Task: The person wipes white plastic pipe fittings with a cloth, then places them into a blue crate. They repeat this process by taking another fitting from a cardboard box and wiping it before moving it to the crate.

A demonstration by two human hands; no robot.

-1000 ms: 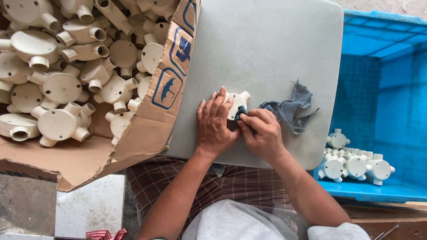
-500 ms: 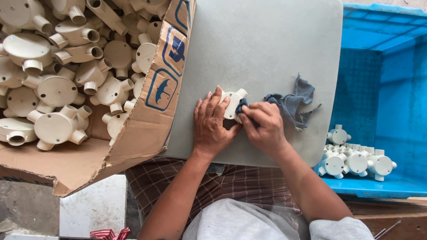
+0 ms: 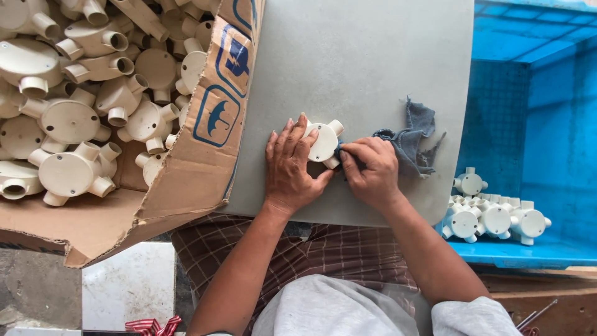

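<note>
A cream round plastic junction box (image 3: 324, 142) with short pipe outlets lies on a grey board (image 3: 367, 68) across my lap. My left hand (image 3: 291, 168) rests flat on its left side and presses it down. My right hand (image 3: 372, 171) pinches a dark blue-grey rag (image 3: 410, 140) against the box's right edge. Most of the rag trails off to the right on the board.
A cardboard carton (image 3: 211, 143) at the left is heaped with several cream junction boxes (image 3: 74, 118). A blue plastic crate (image 3: 535, 106) at the right holds a few more junction boxes (image 3: 494, 218) in its near corner. Bare floor shows at lower left.
My right hand with the rag slid from the box's lower edge to its right side. More of the box's face now shows. My left hand stayed on it.
</note>
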